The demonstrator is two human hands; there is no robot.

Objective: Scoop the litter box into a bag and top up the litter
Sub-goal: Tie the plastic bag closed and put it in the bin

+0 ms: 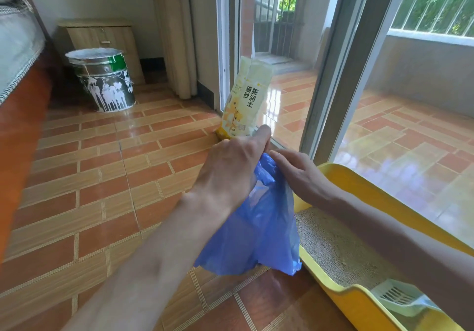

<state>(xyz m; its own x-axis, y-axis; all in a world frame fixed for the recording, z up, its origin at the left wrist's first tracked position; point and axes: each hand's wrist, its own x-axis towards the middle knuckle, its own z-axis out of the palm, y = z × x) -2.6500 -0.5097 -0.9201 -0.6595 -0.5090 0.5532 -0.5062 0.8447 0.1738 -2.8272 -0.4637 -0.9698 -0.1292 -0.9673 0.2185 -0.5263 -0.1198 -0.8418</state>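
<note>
Blue plastic, thin and crumpled: the bag (256, 230) hangs with its long axis upright, gathered top toward the hands, loose bottom toward the tiled floor (107, 166) just beside the near-left corner of the litter box (359, 297). Whether its bottom edge touches the floor cannot be told.

The left hand (230, 169) grips the bunched top of the bag, fingers curled round it and thumb pointing up and away. The right hand (297, 174) is at the same bunched top from the other side; its fingers lie fairly straight along the plastic, and whether they pinch it cannot be told. The bag falls below and between both hands, its neck at the fingertips. What the bag contains cannot be seen.

The litter box is yellow, set along the sliding glass door (333, 79), long axis parallel to the door track. It holds pale beige granular litter (333, 248) across its floor. At its near end lies a pale slotted scoop (400, 298), partly inside a clear wrapper.

A cream and yellow litter sack (246, 100) stands upright on the floor against the door frame, beyond the hands.

A paint-splashed metal bucket (102, 82) stands in the far left corner of the floor, before a wooden cabinet (102, 36). A curtain (174, 33) hangs beside the door.
</note>
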